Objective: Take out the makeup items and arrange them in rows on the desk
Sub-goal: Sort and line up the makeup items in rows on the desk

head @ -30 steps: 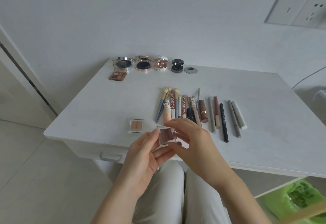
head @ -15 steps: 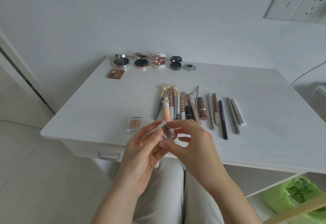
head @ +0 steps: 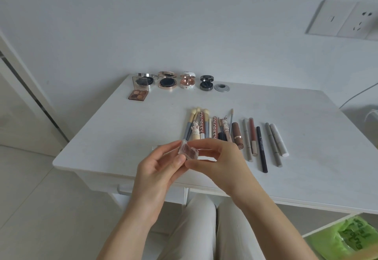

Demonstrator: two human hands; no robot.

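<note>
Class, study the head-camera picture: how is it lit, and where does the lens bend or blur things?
Head view: soft, even light, faint shadows under the hands; wide-angle bowing curves the desk edges and wall socket; the small clear case held in both hands looks slightly soft.

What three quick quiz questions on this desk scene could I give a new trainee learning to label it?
1. True or false: both hands hold the small clear case.
2. Which item lies nearest the desk's far left corner? A) four-pan eyeshadow palette B) black pen C) brown lipstick
3. Fill in: the round compacts at the back stand with lids ____.

Key: 1 true: left hand and right hand pinch it. 2 A. 3 open.
</note>
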